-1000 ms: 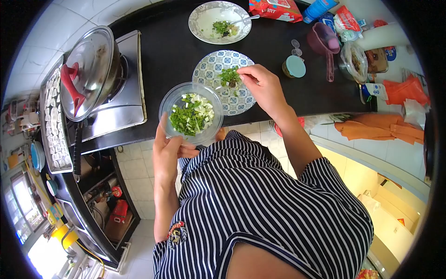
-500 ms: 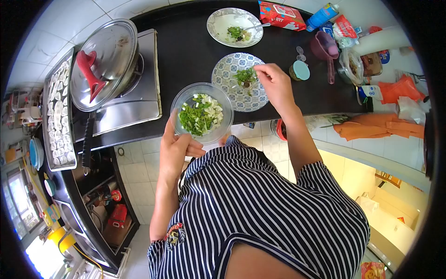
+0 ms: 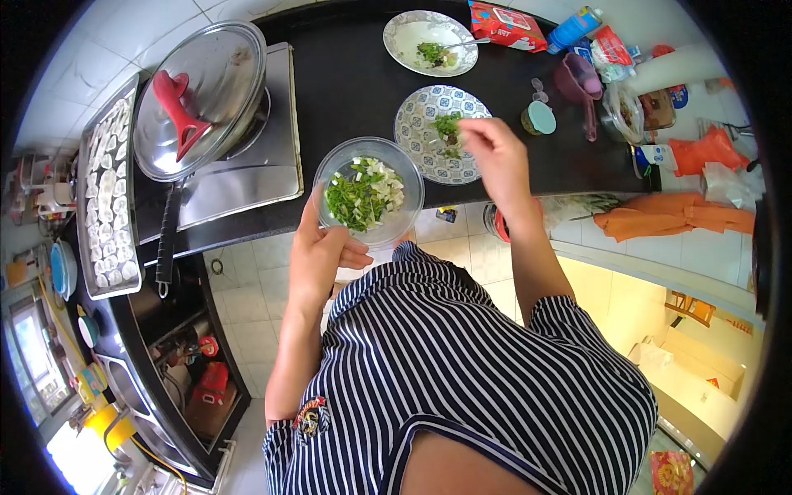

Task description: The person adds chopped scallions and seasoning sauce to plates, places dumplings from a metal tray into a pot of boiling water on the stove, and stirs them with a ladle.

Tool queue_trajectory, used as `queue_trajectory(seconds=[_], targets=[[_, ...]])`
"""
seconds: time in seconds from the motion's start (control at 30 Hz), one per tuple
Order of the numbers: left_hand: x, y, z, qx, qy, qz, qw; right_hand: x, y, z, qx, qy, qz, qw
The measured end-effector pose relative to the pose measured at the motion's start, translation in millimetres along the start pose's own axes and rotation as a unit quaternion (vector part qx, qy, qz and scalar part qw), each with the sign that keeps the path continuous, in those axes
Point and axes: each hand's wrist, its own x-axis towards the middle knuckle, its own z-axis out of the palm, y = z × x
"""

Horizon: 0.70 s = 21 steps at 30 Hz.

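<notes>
My left hand [image 3: 318, 260] is closed on a clear round bowl [image 3: 415, 216], held by its side in front of my striped shirt. Inside lie chopped scallions [image 3: 363, 196], green and white pieces. My right hand [image 3: 502, 161] hovers over the right side of a blue-and-white patterned plate [image 3: 412, 136]. Its fingers are bent together and slightly smeared; whatever they hold is hidden. A small heap of chopped greens [image 3: 448, 125] lies on that plate beside my fingertips. Farther back, a white plate [image 3: 404, 54] carries more chopped greens and a spoon [image 3: 469, 42].
At left, a lidded pan [image 3: 210, 91] with a red handle sits on the stove [image 3: 280, 157], beside a tray [image 3: 132, 285] of dumpling-like pieces. On the right are a lidded jar [image 3: 540, 120], a pink ladle-like cup [image 3: 573, 78], a red packet [image 3: 505, 26] and a blue can [image 3: 575, 30].
The counter and its contents have shifted slightly right and up in view. My right hand has drawn slightly away from the greens, its fingers turned. My left hand still holds the bowl.
</notes>
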Motion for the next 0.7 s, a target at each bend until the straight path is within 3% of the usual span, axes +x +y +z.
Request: queue_trajectory(seconds=[0.07,0.13,0.17,0.2,0.27,0.4,0.63,0.7], targets=[[4,-1,5,0.006,-0.009,0.001,1.000,-9,-29,4,0.011,-0.101,-0.044,0.994],[7,1,14,0.009,-0.013,0.002,1.000,-12,-30,13,-0.041,-0.219,-0.150,0.963],[9,2,18,0.012,-0.015,0.004,1.000,-13,-27,19,-0.091,-0.237,-0.219,0.942],[11,2,22,0.014,-0.016,0.004,1.000,-12,-29,24,-0.091,-0.235,-0.217,0.943],[14,2,29,0.019,-0.018,0.006,1.000,-10,-29,30,-0.316,-0.306,-0.283,0.853],[22,1,44,0.027,-0.017,0.000,0.999,-4,-23,30,-0.341,-0.309,-0.349,0.817],[36,-6,65,0.014,-0.016,-0.021,1.000,7,7,20,-0.312,-0.384,-0.310,0.812],[40,-5,69,0.001,-0.014,-0.023,1.000,12,19,14,-0.217,-0.312,-0.299,0.875]])
